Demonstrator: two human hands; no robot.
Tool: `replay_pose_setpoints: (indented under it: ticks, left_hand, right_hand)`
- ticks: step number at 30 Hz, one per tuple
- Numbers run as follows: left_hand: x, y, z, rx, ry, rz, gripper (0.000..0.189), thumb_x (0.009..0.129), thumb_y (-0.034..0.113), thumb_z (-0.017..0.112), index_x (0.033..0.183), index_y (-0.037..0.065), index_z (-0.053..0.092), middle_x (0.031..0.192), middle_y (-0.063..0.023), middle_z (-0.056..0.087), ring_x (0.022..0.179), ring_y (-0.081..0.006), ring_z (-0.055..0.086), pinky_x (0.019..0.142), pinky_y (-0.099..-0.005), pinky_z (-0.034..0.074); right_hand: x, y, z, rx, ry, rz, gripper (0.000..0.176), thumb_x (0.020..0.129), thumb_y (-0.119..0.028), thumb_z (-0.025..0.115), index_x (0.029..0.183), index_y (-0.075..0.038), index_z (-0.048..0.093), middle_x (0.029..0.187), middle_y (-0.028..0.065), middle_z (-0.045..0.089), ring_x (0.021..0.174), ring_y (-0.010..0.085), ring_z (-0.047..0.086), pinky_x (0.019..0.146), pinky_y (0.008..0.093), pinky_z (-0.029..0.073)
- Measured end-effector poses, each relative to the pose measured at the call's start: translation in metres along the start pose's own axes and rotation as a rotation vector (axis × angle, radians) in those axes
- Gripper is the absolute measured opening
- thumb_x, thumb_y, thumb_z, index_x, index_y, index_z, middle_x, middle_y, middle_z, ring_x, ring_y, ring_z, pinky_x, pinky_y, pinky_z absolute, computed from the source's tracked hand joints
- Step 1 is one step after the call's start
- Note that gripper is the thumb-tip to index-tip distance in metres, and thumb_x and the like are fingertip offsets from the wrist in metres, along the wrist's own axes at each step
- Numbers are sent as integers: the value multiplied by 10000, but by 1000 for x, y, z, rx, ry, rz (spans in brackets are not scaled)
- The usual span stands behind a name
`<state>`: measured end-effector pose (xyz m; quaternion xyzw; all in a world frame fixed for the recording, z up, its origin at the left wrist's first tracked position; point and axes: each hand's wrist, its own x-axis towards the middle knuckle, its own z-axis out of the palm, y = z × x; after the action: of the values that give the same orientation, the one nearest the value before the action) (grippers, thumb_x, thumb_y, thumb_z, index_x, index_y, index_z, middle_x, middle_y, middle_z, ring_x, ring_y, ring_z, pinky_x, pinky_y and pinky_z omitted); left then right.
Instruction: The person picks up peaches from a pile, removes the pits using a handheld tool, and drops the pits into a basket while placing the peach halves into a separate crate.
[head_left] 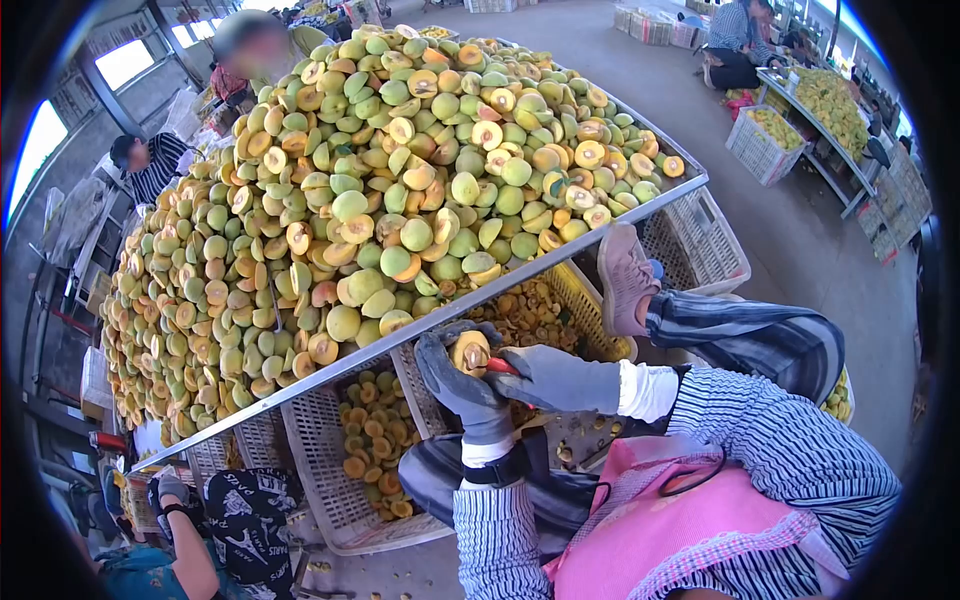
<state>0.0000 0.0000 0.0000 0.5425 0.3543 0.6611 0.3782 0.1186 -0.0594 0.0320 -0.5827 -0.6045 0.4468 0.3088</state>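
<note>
My left hand [460, 395], in a grey glove, is closed around a halved peach [470, 352] with its cut face and brown stone cavity turned up. My right hand [562, 380], also gloved in grey, grips a small tool by its red handle [502, 367]. The tool's working end meets the peach and is hidden, so its kind does not show. Both hands are together above my lap, just in front of the metal table edge [420, 328]. Beyond it rises a large heap of halved green and yellow peaches [400, 190].
Below the table edge stand a white crate [325, 490] of peach halves and a yellow crate [600, 325] with fruit pieces. Another white crate [700, 235] is to the right. A co-worker's gloved hand [172, 488] is at lower left. Other people sit around the heap and farther back.
</note>
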Motion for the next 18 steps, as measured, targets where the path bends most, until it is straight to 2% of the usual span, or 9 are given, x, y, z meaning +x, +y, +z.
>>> replay_pose_setpoints:
  ticks: [2,3,5,9,12,14,15,16,18]
  left_hand:
    - [0,7,2,-191,-46,-203,326,876,268,651,1037,-5,574,939,-119,600,795,-244,614,761,-359,543]
    - [-2,3,-5,-184,-51,-201,326,876,268,651,1037,-5,574,939,-119,600,795,-244,614,761,-359,543]
    - [-3,-17,-3,93,-93,146,304,893,262,637,998,-6,541,909,-109,595,769,-213,623,695,-325,549]
    - [1,20,4,5,-58,93,311,902,279,631,966,-7,527,911,-114,596,748,-213,629,667,-327,549]
    - [-2,24,10,-246,-57,-160,256,953,234,535,912,-17,567,878,-127,612,740,-226,627,687,-339,532]
    - [5,24,6,-93,-101,36,264,959,242,534,917,-17,569,866,-129,617,744,-227,628,696,-342,528]
    - [8,24,3,66,-153,233,273,964,250,532,921,-17,571,853,-131,622,748,-228,629,706,-345,523]
    - [6,27,5,-29,-171,118,320,945,301,562,912,-17,583,844,-117,637,746,-230,626,720,-344,509]
    - [9,32,4,52,-186,152,339,948,315,550,913,-19,594,841,-109,644,740,-227,623,720,-339,507]
  right_hand:
    - [-1,3,-6,99,-104,75,540,891,-627,564,907,-87,547,622,42,549,450,156,519,437,307,411]
    - [-5,-1,-6,107,-103,72,540,891,-627,564,907,-87,547,622,42,549,450,156,519,437,307,411]
    - [-12,-16,-29,354,-334,218,596,881,-660,555,832,-66,544,603,32,520,430,131,502,403,303,389]
    - [-14,-19,-15,442,-304,249,630,889,-671,534,769,-54,551,576,21,505,426,122,494,386,273,375]
    - [-17,-24,-27,341,-310,177,604,915,-649,510,780,-62,563,576,11,505,427,117,497,370,249,363]
    - [-14,-17,-31,350,-351,190,590,930,-636,495,809,-64,576,581,5,506,425,112,491,372,243,366]
    - [-10,-2,-30,768,-604,327,565,946,-618,481,854,-71,589,594,-3,509,427,102,476,383,235,368]
    - [-8,12,-29,1188,-854,461,542,963,-600,467,899,-79,602,608,-12,513,428,91,461,394,228,370]
    - [-7,17,-28,1040,-745,441,521,975,-584,455,948,-86,606,620,-18,515,432,88,453,395,226,367]
